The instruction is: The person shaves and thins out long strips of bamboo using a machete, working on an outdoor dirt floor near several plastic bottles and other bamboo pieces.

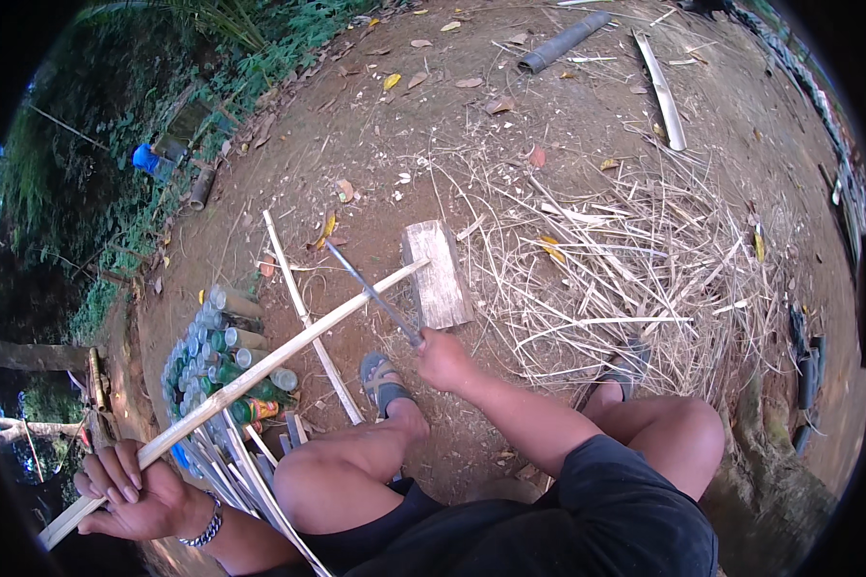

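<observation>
My left hand is closed around the lower end of a long pale split-bamboo strip. The strip slants up to the right, and its far end lies on a wooden block on the ground. In my right hand is the handle of a long narrow knife, fingers wrapped round it. Its blade points up and to the left and crosses the strip a little short of the block. Whether the blade touches the strip I cannot tell.
Thin shavings lie heaped right of the block. Several glass bottles stand at the left. More strips lean by my left leg, and another strip lies on the soil. A dark tube and a split bamboo piece lie farther off.
</observation>
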`<state>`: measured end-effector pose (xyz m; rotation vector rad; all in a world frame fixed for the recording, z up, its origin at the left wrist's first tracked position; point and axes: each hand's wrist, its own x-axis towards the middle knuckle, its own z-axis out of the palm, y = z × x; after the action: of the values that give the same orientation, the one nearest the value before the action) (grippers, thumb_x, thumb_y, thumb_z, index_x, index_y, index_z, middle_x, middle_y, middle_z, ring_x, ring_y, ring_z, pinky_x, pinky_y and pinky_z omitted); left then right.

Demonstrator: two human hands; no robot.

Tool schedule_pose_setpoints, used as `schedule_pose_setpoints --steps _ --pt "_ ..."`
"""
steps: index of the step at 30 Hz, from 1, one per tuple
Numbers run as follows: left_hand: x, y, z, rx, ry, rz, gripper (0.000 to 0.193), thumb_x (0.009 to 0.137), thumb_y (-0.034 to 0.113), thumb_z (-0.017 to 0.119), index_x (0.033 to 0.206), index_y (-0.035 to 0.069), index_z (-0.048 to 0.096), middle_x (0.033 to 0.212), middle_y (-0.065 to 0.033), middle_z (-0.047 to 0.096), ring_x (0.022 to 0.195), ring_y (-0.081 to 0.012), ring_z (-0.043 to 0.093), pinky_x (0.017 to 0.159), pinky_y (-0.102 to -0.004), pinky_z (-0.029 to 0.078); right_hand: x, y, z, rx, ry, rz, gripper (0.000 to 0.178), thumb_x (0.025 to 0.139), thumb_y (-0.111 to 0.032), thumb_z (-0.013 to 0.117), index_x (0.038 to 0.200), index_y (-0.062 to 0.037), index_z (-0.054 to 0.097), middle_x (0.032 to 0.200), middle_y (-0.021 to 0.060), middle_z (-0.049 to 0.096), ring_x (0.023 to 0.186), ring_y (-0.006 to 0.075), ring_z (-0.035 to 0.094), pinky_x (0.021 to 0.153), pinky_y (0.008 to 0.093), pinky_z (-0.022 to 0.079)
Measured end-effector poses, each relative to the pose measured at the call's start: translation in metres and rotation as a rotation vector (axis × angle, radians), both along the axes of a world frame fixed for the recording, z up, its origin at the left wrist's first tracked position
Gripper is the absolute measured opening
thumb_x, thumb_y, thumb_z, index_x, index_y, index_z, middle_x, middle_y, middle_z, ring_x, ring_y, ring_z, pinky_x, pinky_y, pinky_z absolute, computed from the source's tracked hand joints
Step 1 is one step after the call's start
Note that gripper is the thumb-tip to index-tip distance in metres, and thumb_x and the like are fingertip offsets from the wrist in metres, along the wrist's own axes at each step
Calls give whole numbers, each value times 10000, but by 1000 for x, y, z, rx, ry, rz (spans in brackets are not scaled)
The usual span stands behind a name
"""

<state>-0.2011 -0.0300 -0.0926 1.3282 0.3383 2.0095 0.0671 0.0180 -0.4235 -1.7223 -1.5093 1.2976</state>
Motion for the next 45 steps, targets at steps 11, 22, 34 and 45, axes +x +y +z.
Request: schedule_pose_setpoints --steps 11,22,34,45 --pt "7 9 8 29 10 36 450 851 472 675 743 97 451 582 32 384 472 -64 380 445 -190 322 51 30 -78 -149 -158 -110 280 833 -200 578 1047 -23 611 975 238 664 935 398 642 850 461 504" --pt "0 12 9 -9 -12 94 481 876 521 612 750 78 470 581 16 387 451 -75 366 436 -199 322 70 32 -93 -187 -237 -60 312 828 -190 561 1059 9 632 982 236 669 937 378 654 835 442 514" --pt "10 16 3 -3 28 -23 427 926 479 570 915 53 571 684 -15 460 588 -103 421 598 -263 346 79 0 -131 -231 40 -311 374 784 -282 626 988 30 628 863 226 664 798 369 650 748 420 514" --pt "43 -4 1 27 -3 252 490 939 584 474 765 127 442 583 53 291 481 -61 270 482 -218 226 -4 -34 59 185 147 35 200 793 -163 583 928 -15 592 859 241 652 834 419 637 753 492 502"
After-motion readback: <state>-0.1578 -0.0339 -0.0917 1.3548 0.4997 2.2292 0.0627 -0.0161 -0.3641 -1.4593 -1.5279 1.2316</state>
